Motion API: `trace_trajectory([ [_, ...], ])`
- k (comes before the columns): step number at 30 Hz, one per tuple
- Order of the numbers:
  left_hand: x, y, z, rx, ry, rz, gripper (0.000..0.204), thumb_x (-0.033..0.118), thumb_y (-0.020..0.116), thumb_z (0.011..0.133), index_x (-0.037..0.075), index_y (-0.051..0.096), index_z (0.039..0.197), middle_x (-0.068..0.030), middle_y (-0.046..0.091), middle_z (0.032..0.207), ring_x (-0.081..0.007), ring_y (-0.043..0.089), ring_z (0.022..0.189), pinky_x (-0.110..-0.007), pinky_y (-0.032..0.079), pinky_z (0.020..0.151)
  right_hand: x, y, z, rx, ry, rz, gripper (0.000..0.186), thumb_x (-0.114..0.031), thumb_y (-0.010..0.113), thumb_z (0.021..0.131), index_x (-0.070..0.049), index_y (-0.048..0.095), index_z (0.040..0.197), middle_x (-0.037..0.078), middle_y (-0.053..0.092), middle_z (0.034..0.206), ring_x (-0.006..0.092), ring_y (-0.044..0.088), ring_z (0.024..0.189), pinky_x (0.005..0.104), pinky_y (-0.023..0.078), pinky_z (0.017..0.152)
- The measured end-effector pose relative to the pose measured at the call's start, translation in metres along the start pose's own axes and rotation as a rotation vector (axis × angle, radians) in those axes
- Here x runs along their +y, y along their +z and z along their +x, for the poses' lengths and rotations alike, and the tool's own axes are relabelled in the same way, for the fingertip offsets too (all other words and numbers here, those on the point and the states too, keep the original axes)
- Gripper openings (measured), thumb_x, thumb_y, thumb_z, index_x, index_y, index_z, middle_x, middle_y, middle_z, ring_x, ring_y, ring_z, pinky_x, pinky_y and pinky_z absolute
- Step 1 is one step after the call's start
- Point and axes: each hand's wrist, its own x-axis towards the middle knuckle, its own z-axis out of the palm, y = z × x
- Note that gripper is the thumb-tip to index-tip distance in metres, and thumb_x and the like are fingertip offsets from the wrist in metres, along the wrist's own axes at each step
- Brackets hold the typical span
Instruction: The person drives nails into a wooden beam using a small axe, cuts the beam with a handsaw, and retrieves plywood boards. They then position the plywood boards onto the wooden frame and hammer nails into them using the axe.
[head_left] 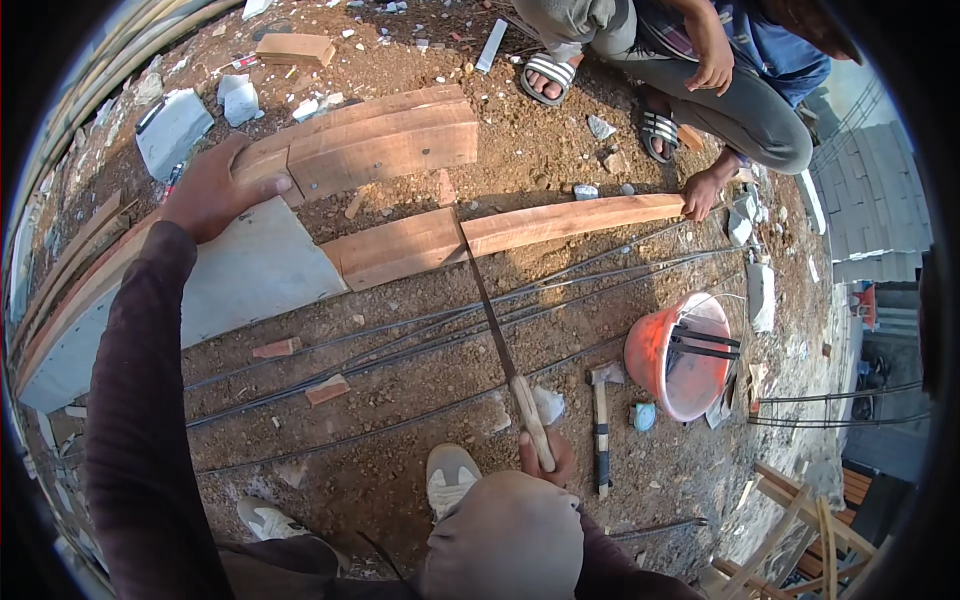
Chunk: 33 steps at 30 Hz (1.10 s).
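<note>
At five o'clock the right hand (550, 462) grips a saw (497, 332) — its blade meeting plank (395, 248) and narrow board (585, 215) just above centre. Ten: left hand (207, 190) on curved timber (385, 145), thumb out, finger grip unclear. Two: co-worker's hand (705, 190) holding the board.

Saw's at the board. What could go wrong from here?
1. The saw might bind if the other person's hand lets the board sag or twist at its far end.
2. Thin dark rods lie on the ground under the saw, so a downward slip might damage its edge.
</note>
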Motion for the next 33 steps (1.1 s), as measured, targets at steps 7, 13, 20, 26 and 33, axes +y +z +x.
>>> trace_trajectory([
  [7,0.008,-0.004,-0.007,0.051,0.004,0.117,0.081,0.059,0.074,0.074,-0.004,0.056,0.122,-0.0248,0.066,0.107,-0.0371,0.065,0.101,-0.044,0.048,0.09,0.096,0.089,0.099,0.036,-0.028,0.156,0.029,-0.022,0.069,0.091,-0.003,0.055,0.075,0.01,0.052,0.063,0.0175,0.047,0.054,0.0345,0.041,0.053],
  [13,0.013,-0.006,0.0,-0.017,0.048,-0.008,0.078,0.056,0.074,0.075,-0.003,0.055,0.122,-0.0234,0.067,0.106,-0.0377,0.065,0.101,-0.044,0.047,0.092,0.066,0.078,0.093,0.023,-0.009,0.007,0.023,-0.024,0.068,0.092,-0.003,0.062,0.089,0.012,0.06,0.072,0.0199,0.059,0.064,0.0346,0.048,0.062],
  [20,0.002,-0.008,0.005,-0.11,0.101,-0.017,0.09,0.054,0.079,0.069,-0.001,0.047,0.133,-0.0243,0.057,0.125,-0.0387,0.055,0.119,-0.044,0.041,0.102,0.041,0.082,0.11,0.104,-0.069,0.235,0.048,-0.015,0.066,0.092,0.004,0.048,0.131,0.015,0.065,0.1,0.0182,0.063,0.089,0.0321,0.051,0.078],
  [26,0.01,-0.016,0.004,-0.263,0.118,0.087,0.109,0.051,0.088,0.058,-0.002,0.039,0.139,-0.026,0.053,0.13,-0.0399,0.052,0.124,-0.044,0.04,0.106,0.042,0.08,0.11,0.072,-0.078,0.262,0.04,-0.014,0.064,0.093,0.003,0.055,0.127,0.014,0.065,0.106,0.0195,0.064,0.095,0.0322,0.051,0.084],
  [33,0.01,-0.016,0.0,-0.231,0.069,0.036,0.105,0.047,0.089,0.057,-0.003,0.042,0.135,-0.0259,0.056,0.125,-0.0386,0.054,0.12,-0.044,0.042,0.102,0.029,0.081,0.114,0.06,-0.165,0.232,0.039,-0.014,0.062,0.094,0.004,0.055,0.128,0.016,0.064,0.111,0.0213,0.062,0.101,0.0333,0.049,0.087],
])
